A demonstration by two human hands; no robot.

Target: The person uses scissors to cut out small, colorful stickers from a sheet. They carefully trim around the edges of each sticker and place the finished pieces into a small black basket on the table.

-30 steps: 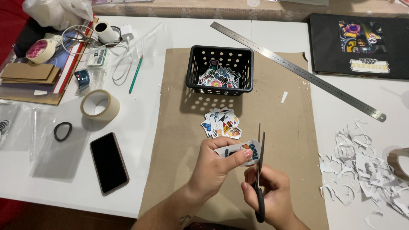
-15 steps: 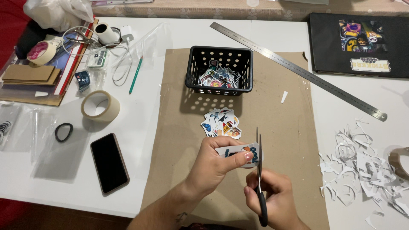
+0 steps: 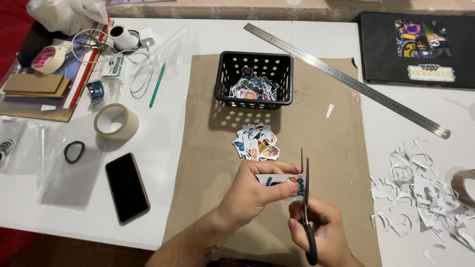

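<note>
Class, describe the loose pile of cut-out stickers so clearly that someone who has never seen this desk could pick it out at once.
Start at the brown cardboard sheet in the middle of the white table. On it stands a black perforated basket; just in front of that, nearer the person, lies the loose pile of stickers. Unlike those in the basket, these colourful cut-outs lie directly on the cardboard.

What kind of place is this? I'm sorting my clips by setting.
Likely a home craft table: scissors cutting a sticker sheet, a black basket of cut stickers, paper scraps, and a long metal ruler.
</note>
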